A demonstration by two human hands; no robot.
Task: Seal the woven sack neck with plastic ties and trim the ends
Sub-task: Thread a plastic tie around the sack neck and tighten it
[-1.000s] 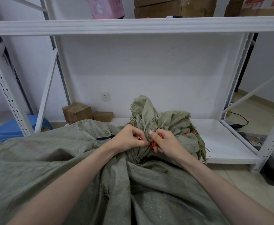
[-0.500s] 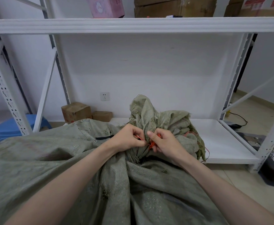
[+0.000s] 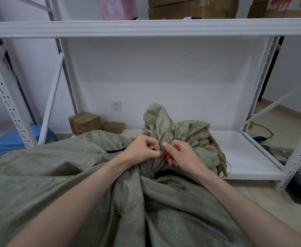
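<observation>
A large grey-green woven sack (image 3: 60,175) lies across the floor in front of me, its neck (image 3: 165,132) gathered into a bunch that stands up in the middle. An orange-red plastic tie (image 3: 167,156) sits against the gathered neck between my hands. My left hand (image 3: 142,148) pinches one end of the tie at the left side of the neck. My right hand (image 3: 181,155) grips the tie on the right side, thumb pressed against the cloth. A thin red strand (image 3: 229,166) trails off the frayed sack mouth at the right.
A white metal shelving rack (image 3: 146,28) stands right behind the sack, its low shelf (image 3: 244,154) under the sack mouth. Two cardboard boxes (image 3: 84,123) and a wall socket (image 3: 116,105) are behind. A blue stool (image 3: 12,139) sits at left; a black cable (image 3: 263,132) lies at right.
Both hands stay at the sack neck with only small finger shifts on the tie; my view has drifted slightly.
</observation>
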